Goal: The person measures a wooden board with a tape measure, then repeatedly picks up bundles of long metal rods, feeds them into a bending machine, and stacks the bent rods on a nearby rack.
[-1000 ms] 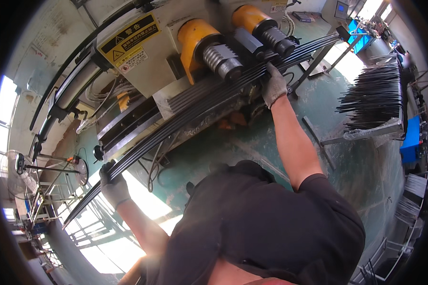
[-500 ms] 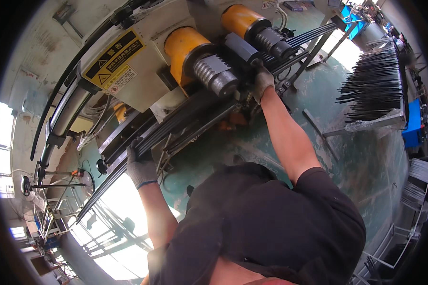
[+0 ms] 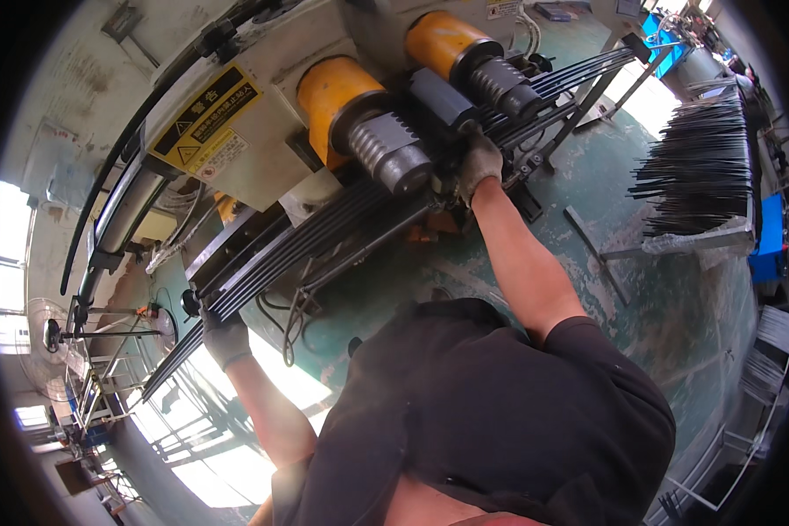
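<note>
Several long dark metal rods run slantwise through a bending machine, from the lower left to the upper right. My left hand, in a grey knit glove, is closed around these rods near their lower-left stretch, beside a round black knob. My right hand, gloved too, is curled at the machine's middle, just below a dark grey hexagonal block. What its fingers grip is hidden. On either side of that hand are two ribbed steel rollers, the nearer roller and the farther roller, on orange housings.
A white machine body with a yellow-black warning label fills the upper left. At the right, a rack holds a heap of thin dark rods. A cable loop hangs below the machine. A standing fan is at the far left.
My left hand has slid down and left along the rods, towards the black knob. My right hand stays at the machine's middle, slightly lower in view.
</note>
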`<state>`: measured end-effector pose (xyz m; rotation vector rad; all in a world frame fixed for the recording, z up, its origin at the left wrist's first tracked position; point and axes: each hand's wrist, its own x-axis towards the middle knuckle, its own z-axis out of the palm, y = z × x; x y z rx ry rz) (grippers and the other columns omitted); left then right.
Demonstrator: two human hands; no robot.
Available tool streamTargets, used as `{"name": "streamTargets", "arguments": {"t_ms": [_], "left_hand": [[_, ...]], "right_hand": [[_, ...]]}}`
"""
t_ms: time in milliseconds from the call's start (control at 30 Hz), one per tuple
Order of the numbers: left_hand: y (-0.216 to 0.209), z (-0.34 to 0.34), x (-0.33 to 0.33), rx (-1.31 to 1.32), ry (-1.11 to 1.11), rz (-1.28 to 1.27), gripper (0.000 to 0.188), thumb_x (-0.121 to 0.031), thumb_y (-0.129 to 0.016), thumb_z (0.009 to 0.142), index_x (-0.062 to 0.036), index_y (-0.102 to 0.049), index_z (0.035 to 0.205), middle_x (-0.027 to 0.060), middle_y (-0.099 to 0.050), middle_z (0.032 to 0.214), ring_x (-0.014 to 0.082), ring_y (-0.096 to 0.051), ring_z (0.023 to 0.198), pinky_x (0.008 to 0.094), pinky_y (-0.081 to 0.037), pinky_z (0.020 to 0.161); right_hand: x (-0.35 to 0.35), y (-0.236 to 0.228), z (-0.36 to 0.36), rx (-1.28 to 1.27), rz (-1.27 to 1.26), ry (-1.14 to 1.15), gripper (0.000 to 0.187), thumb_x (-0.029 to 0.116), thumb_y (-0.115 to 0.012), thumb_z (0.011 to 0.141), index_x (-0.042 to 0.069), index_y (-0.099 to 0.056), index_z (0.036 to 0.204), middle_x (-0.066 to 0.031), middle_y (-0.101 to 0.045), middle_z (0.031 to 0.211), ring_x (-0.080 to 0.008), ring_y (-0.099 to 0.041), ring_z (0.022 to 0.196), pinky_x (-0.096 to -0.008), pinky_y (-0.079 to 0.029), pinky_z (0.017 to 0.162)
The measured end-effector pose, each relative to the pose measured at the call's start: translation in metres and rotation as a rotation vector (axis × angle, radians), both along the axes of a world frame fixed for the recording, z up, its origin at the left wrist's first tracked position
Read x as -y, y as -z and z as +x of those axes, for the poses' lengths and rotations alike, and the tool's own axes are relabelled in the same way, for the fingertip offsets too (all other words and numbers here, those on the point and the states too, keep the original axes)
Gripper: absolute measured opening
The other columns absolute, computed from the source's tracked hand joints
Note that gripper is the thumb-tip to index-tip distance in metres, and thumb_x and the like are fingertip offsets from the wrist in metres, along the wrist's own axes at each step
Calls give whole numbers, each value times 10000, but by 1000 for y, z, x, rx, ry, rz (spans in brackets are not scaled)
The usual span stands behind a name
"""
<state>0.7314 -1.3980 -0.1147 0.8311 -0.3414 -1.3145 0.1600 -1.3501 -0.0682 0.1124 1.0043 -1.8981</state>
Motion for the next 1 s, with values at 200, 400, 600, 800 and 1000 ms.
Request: {"name": "streamTargets", "arguments": {"t_ms": [200,400,600,800,1000], "left_hand": [[-8,-84,-5,-42,7,19,367,-254,-502,1119,27,-647,1305,178,-688,1293,322,-641,1239,480,-506,1132],[-5,-82,-19,-202,87,-11,449,-309,-501,1111,59,-608,1345,208,-669,1327,366,-616,1282,527,-483,1153],[-4,-48,-13,-99,-64,-6,394,-278,-484,1125,31,-622,1326,196,-680,1306,338,-634,1264,511,-497,1147],[-14,-101,-14,-55,-193,93,366,-300,-497,1126,2,-652,1261,179,-699,1253,320,-656,1196,481,-509,1116],[-7,-97,-20,-154,-100,67,338,-280,-520,1123,10,-633,1255,163,-687,1226,316,-650,1188,483,-505,1127]], "right_hand": [[-2,72,-35,-1007,207,-32,343,402,-579,1072,84,-704,1094,-65,-717,916,-206,-686,825,-340,-551,776],[-39,41,-15,-779,150,-123,474,401,-503,1111,7,-623,1346,-132,-685,1276,-230,-666,1155,-380,-523,993],[-87,83,-36,-312,138,-66,525,313,-334,1139,2,-450,1545,-176,-513,1572,-336,-485,1460,-461,-356,1224],[-116,138,-53,-389,211,-119,562,402,-456,1128,0,-494,1519,-127,-593,1502,-285,-576,1367,-422,-442,1136],[-101,169,-28,-606,410,-257,586,418,-628,1061,-55,-623,1406,-110,-706,1312,-220,-623,1188,-333,-435,1076]]}}
